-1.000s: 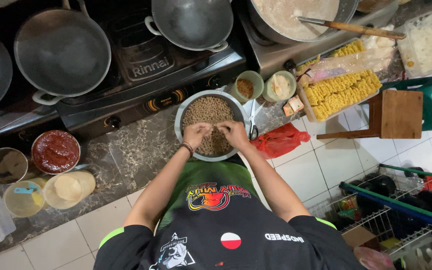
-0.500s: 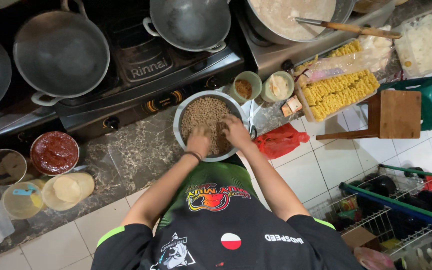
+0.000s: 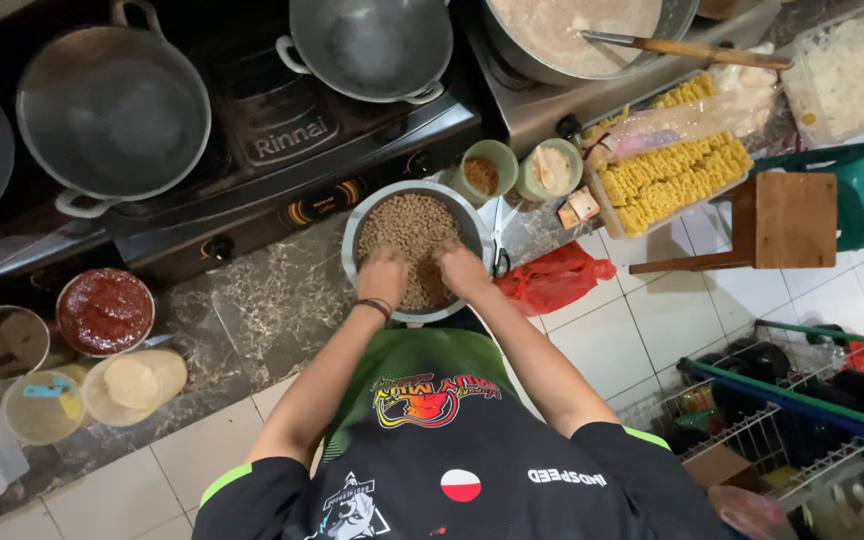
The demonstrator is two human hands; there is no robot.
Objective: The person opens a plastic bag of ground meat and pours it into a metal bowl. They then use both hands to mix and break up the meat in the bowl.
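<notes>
Fingers of our left hand (image 3: 384, 277) and right hand (image 3: 460, 268) seemingly dig into the brown granules (image 3: 410, 222); overfilled fistfuls could spill over the metal bowl's (image 3: 353, 232) rim.

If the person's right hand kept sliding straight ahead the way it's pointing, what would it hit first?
The right hand points up across the metal bowl, so it would plough through the brown grainy mix first, then probably meet the bowl's far rim by the stove.

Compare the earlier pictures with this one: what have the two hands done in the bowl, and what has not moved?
Both hands, left hand and right hand, have drawn back from mid-bowl to the near side of the metal bowl, still in the brown grains. Woks, jars and noodle tray stayed put.
</notes>
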